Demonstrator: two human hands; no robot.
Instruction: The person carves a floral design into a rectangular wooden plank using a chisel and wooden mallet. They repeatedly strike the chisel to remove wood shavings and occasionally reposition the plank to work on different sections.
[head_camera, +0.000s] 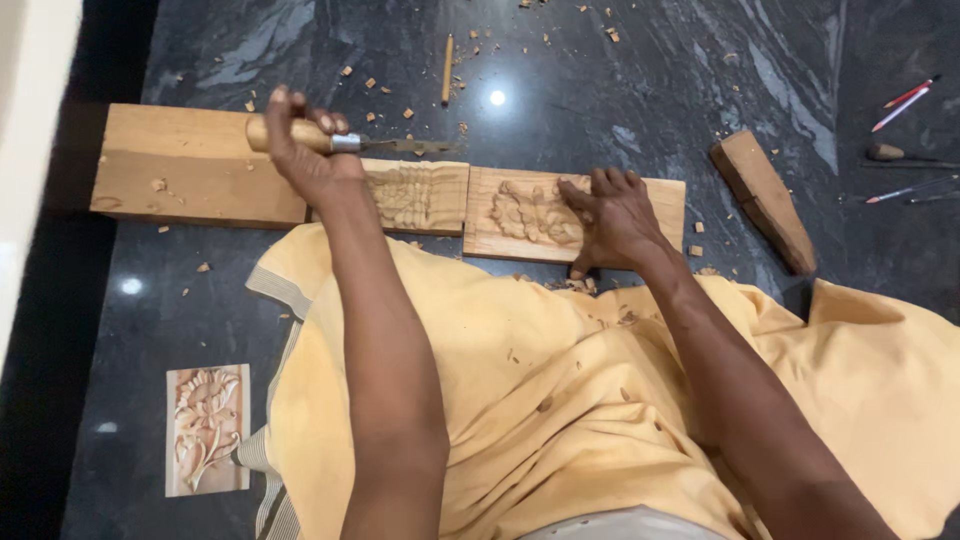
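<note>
My left hand is closed around the wooden handle of a carving chisel, whose metal blade points right over a carved wooden panel. My right hand lies flat with fingers spread on a second carved panel, covering its right part. Both panels lie side by side on the dark stone floor, just beyond my lap, which a yellow cloth covers.
A long plain plank lies at the left. A finished floral carved panel rests at lower left. A wooden block sits at right, with several pencils and tools beyond it. A pencil-like stick and wood chips are scattered ahead.
</note>
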